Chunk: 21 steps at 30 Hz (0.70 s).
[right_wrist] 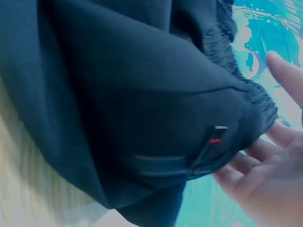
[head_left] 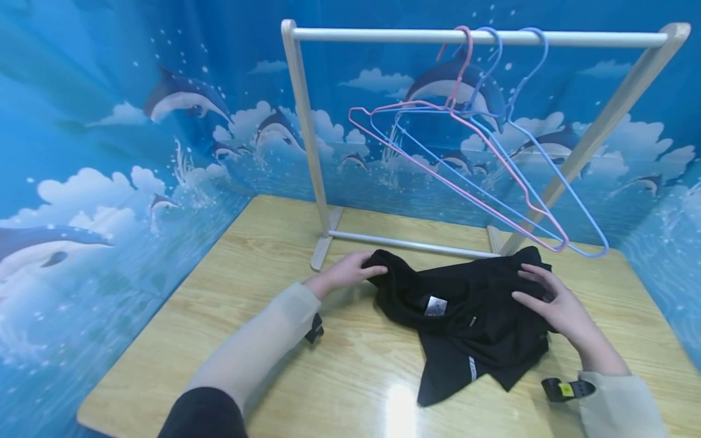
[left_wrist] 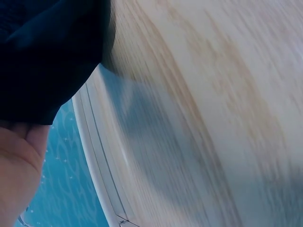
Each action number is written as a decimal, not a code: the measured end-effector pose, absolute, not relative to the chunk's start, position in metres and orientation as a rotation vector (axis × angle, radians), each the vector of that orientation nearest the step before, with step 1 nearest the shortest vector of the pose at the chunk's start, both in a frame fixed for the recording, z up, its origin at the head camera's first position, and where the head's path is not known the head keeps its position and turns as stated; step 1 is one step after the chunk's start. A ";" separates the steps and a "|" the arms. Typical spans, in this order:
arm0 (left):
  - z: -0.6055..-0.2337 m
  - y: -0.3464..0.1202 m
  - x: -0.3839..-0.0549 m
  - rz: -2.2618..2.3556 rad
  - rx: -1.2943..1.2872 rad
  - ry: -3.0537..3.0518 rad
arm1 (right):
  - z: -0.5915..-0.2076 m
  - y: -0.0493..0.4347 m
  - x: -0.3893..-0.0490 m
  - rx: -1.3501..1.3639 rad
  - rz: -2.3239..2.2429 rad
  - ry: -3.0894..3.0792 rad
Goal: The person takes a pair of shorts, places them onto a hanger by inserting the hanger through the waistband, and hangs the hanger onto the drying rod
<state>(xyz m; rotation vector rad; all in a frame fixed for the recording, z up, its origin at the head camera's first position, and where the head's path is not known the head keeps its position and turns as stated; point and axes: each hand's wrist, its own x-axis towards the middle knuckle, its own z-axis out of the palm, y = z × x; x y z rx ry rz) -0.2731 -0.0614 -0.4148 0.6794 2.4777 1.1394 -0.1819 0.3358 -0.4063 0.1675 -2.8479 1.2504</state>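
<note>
Black shorts (head_left: 493,304) with a gathered elastic waistband (right_wrist: 255,97) lie bunched on the table, a white label (head_left: 435,306) showing inside the opening. At their left end, my left hand (head_left: 350,272) pinches the waistband edge between thumb and fingers and lifts it slightly. My right hand (head_left: 558,310) is at the opposite end. In the right wrist view, its fingers touch the cloth from beneath while the thumb stands away from it. Dark cloth hides the left fingertips in the left wrist view.
Behind the shorts stands a clothes rack (head_left: 306,121) with a white top bar (head_left: 372,35). From it hang a pink hanger (head_left: 402,150) and two blue hangers (head_left: 569,182), their lower ends close above the shorts. The wooden table (head_left: 219,292) meets dolphin-print curtains.
</note>
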 end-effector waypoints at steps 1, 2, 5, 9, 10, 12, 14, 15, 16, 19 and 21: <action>-0.415 -0.061 -0.273 1.141 0.672 2.473 | -0.406 0.336 -0.182 0.184 1.261 -2.841; -0.415 -0.061 -0.273 1.142 0.663 2.469 | -0.404 0.337 -0.181 0.186 1.271 -2.843; -0.416 -0.061 -0.273 1.147 0.659 2.456 | -0.399 0.337 -0.178 0.199 1.345 -2.814; -0.416 -0.061 -0.272 1.144 0.675 2.456 | -0.392 0.341 -0.171 0.193 1.418 -2.736; -0.417 -0.061 -0.272 1.148 0.676 2.451 | -0.391 0.342 -0.168 0.193 1.423 -2.705; -0.417 -0.061 -0.272 1.151 0.677 2.450 | -0.384 0.344 -0.163 0.177 1.436 -2.652; -0.416 -0.061 -0.271 1.157 0.672 2.446 | -0.375 0.345 -0.157 0.157 1.425 -2.592; -0.416 -0.061 -0.271 1.160 0.667 2.444 | -0.370 0.344 -0.155 0.144 1.435 -2.544; -0.416 -0.062 -0.271 1.163 0.666 2.439 | -0.365 0.342 -0.152 0.123 1.423 -2.504; -0.416 -0.062 -0.271 1.164 0.666 2.431 | -0.350 0.334 -0.142 0.017 1.356 -2.394; -0.417 -0.061 -0.271 1.164 0.672 2.423 | -0.340 0.327 -0.136 -0.065 1.322 -2.329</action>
